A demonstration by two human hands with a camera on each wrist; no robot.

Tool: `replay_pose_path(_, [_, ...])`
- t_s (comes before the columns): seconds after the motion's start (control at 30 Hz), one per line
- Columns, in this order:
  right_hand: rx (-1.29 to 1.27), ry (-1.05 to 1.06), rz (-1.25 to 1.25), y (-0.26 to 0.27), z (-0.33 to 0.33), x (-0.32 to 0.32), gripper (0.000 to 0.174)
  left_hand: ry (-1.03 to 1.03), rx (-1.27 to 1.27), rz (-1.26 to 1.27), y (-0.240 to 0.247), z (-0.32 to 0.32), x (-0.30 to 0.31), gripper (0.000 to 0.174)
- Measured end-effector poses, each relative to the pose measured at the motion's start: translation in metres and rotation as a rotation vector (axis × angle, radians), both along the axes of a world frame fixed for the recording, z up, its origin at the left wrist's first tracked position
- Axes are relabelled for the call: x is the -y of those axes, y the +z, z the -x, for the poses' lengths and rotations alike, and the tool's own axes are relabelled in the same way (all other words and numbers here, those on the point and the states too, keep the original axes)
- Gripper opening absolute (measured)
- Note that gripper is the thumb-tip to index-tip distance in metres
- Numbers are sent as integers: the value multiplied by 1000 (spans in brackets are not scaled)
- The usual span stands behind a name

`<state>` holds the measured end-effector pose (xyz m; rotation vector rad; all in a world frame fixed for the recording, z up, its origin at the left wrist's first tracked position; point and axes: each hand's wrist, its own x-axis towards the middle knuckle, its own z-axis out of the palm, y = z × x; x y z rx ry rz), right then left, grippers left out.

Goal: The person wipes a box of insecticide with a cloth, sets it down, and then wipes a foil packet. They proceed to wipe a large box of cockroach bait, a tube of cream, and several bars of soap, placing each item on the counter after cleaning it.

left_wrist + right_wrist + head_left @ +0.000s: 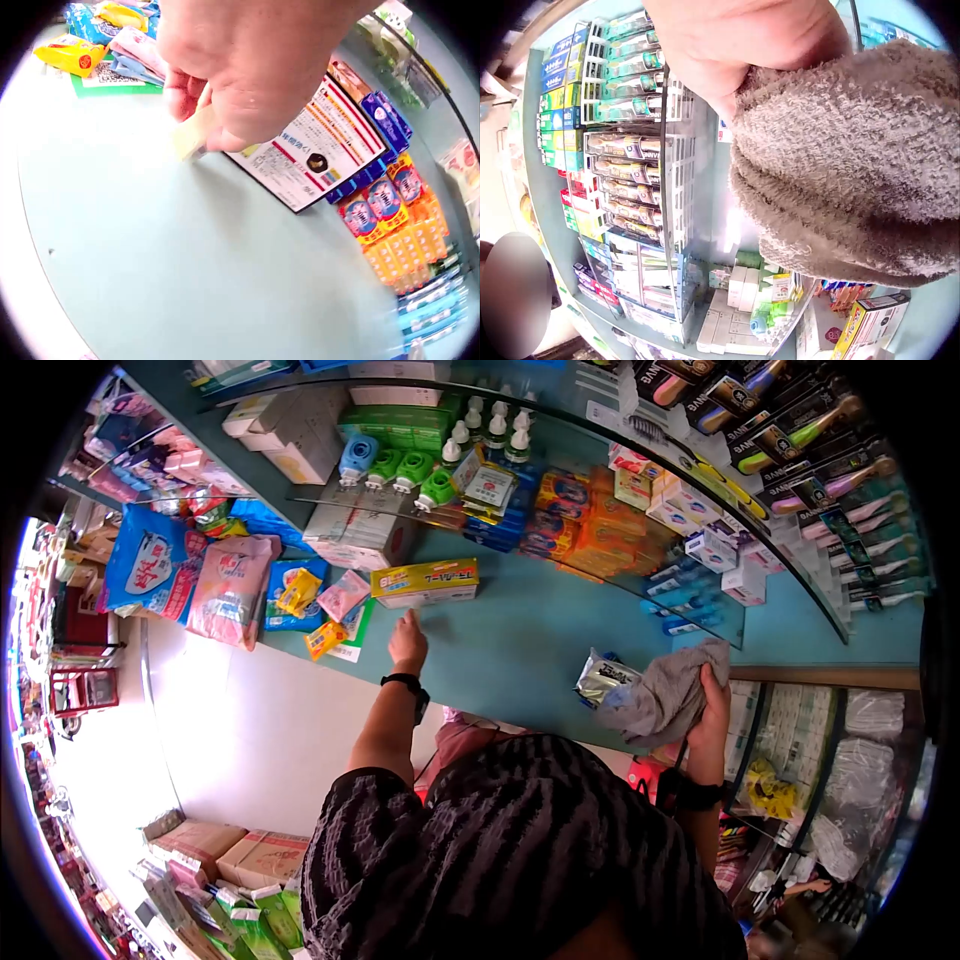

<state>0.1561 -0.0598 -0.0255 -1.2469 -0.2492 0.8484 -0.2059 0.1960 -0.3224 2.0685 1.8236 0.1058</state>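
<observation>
My left hand [408, 645] is low over the counter [480, 650], right by a yellow and white printed box [425, 582]. In the left wrist view its thumb and fingers pinch a small pale yellow piece [193, 135] at the end of that box; whether the piece belongs to the box I cannot tell. At the counter's right edge my right hand [712, 715] grips a bunched grey towel [665, 695], its thumb along the side. The towel fills the right part of the right wrist view. A silver packet [605, 678] lies against the towel's left side.
Detergent bags [235, 585] and small yellow packets [325, 640] sit left on the counter. Behind stands a curved glass shelf with green bottles [412, 468] and orange packs [610, 525]. Toothbrush racks [634, 176] rise at the right. Cartons [260, 857] are on the floor.
</observation>
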Motion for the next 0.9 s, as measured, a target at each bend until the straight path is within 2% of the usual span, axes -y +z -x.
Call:
replay_pose_path(0.13, [4,-9,13,9,2,5,31,-181,-99,-123,-1,-7,2,37])
replay_pose_path(0.27, [13,-64,16,16,5,5,30,-410,-141,-4,-12,-13,14,29])
replay_pose_path(0.3, [26,-66,12,17,4,6,29,-345,-79,26,-13,-13,16,26])
replay_pose_path(0.43, [52,-79,2,16,-3,12,29,-305,-91,85,-5,-23,11,24])
replay_pose_path(0.5, [37,-95,-20,16,-9,13,29,-385,51,79,4,-32,12,25])
replay_pose_path(0.53, [20,-107,-36,15,-12,15,29,-427,119,76,14,-39,14,25])
replay_pose_path(0.57, [3,-121,-52,14,-15,17,29,-523,239,38,54,-51,20,20])
replay_pose_path(0.67, [4,-134,-76,10,-23,22,29,-580,664,9,108,-94,24,14])
replay_pose_path(0.77, [-34,-135,-117,-1,-33,32,30,-546,874,39,173,-147,16,12])
replay_pose_path(0.9, [-12,-159,-151,4,-35,45,31,-602,939,-40,201,-224,-25,13])
